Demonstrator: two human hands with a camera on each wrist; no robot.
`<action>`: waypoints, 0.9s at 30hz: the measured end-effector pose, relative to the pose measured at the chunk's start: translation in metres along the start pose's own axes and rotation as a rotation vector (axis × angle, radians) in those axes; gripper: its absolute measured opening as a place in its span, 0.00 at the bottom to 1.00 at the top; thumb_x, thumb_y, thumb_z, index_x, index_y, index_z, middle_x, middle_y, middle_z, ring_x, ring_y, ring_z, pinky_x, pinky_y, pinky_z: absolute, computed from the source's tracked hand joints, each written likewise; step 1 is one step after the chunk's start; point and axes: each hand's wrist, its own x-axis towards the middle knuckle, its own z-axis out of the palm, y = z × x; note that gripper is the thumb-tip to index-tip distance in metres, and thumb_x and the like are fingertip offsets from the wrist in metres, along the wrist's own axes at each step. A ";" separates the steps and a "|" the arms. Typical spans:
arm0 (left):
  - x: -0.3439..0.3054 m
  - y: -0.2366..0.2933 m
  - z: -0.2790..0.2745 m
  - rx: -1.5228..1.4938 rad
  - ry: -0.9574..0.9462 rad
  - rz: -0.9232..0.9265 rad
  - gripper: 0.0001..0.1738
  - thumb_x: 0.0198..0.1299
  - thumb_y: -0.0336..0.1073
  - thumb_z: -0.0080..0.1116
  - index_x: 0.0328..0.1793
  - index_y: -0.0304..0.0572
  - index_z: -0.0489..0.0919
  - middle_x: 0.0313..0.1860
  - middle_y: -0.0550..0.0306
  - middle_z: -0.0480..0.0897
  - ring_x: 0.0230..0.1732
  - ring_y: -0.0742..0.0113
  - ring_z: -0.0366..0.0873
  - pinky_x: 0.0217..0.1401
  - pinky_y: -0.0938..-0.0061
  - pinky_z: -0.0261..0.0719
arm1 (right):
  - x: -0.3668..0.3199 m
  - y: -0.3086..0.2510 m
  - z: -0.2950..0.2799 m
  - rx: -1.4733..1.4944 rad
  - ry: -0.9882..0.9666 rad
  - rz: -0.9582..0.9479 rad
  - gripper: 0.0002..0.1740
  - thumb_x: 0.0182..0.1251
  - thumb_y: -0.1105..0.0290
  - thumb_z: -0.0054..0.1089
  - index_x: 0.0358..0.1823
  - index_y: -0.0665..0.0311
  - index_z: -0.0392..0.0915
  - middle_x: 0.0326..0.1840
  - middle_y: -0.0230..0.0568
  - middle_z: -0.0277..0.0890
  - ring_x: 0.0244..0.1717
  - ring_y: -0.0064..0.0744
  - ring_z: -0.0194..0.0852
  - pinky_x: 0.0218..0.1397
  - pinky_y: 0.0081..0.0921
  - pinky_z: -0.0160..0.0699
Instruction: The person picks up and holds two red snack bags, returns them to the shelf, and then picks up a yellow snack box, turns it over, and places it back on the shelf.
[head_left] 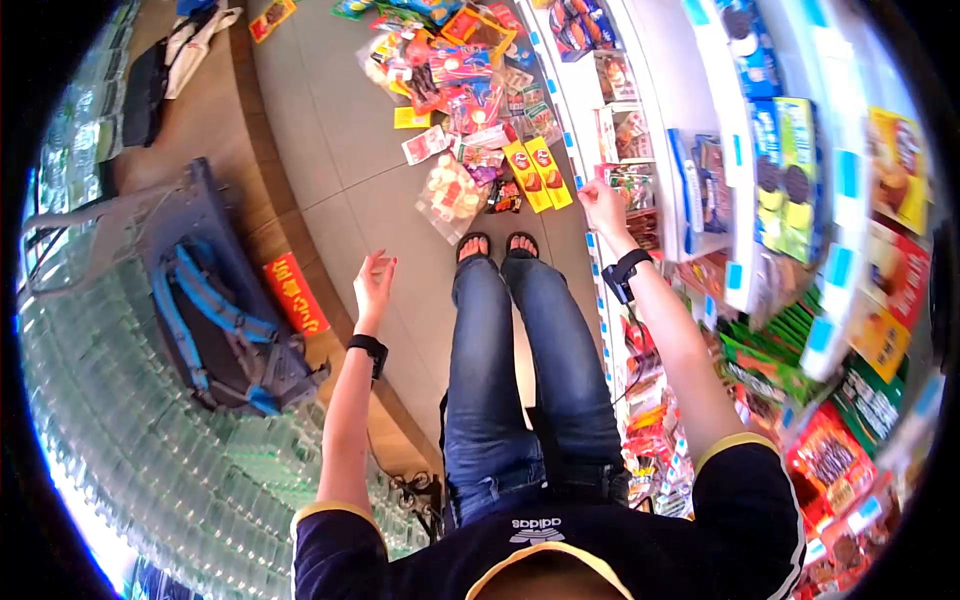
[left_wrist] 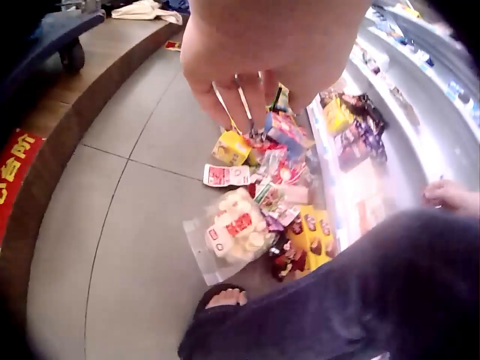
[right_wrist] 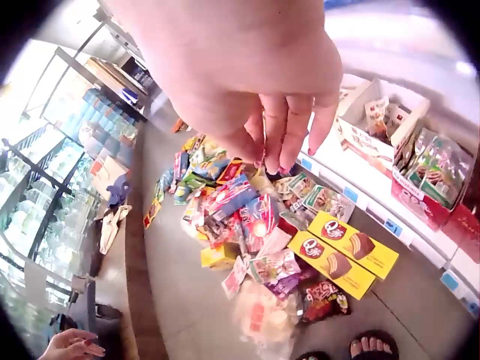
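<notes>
My left hand (head_left: 372, 290) hovers over the floor, its fingers loosely bent and nothing in them. In the left wrist view its fingers overlap the heap of snack packs. Beside the lowest shelf's edge is my right hand (head_left: 605, 207), fingers hanging relaxed, also holding nothing. Ahead of my feet lies the heap of bright snack packs (right_wrist: 247, 217). At its near side sit a clear bag of pale round snacks (left_wrist: 238, 229) and two yellow cake boxes (right_wrist: 345, 244) side by side. A small dark pack (right_wrist: 325, 301) lies between the bag and the boxes.
Stocked shelves (head_left: 735, 150) with blue-and-white price strips stand on the right. Open boxes of small packs (right_wrist: 431, 172) fill the low shelf. To the left, a wooden ledge (head_left: 262, 170) holds a grey cart with a blue-strapped backpack (head_left: 215, 320) and a red sign (head_left: 296, 293).
</notes>
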 end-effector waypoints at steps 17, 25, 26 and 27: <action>0.216 -0.090 0.280 -0.119 -0.067 0.644 0.23 0.55 0.28 0.59 0.59 0.41 0.72 0.43 0.54 0.82 0.47 0.66 0.78 0.52 0.73 0.72 | 0.116 0.211 0.238 0.098 -0.127 -0.053 0.46 0.47 0.72 0.63 0.68 0.64 0.47 0.62 0.56 0.61 0.63 0.51 0.61 0.63 0.34 0.63; 0.197 -0.102 0.308 -0.181 -0.230 0.639 0.23 0.56 0.29 0.58 0.60 0.39 0.71 0.41 0.54 0.82 0.42 0.69 0.78 0.46 0.74 0.75 | 0.111 0.233 0.234 0.164 -0.224 -0.024 0.55 0.43 0.66 0.69 0.68 0.77 0.42 0.56 0.61 0.68 0.59 0.48 0.68 0.61 0.30 0.65; 0.195 -0.101 0.307 -0.209 -0.257 0.622 0.23 0.57 0.29 0.58 0.60 0.39 0.71 0.41 0.54 0.82 0.42 0.70 0.78 0.45 0.75 0.76 | 0.111 0.238 0.235 0.206 -0.214 -0.075 0.54 0.42 0.66 0.68 0.68 0.77 0.43 0.55 0.61 0.68 0.59 0.48 0.69 0.61 0.30 0.65; 0.192 -0.095 0.305 -0.234 -0.282 0.605 0.23 0.57 0.30 0.58 0.60 0.39 0.71 0.41 0.54 0.81 0.41 0.70 0.78 0.43 0.75 0.76 | 0.113 0.250 0.239 0.251 -0.204 -0.129 0.54 0.42 0.66 0.68 0.67 0.77 0.43 0.55 0.61 0.68 0.58 0.47 0.69 0.60 0.30 0.66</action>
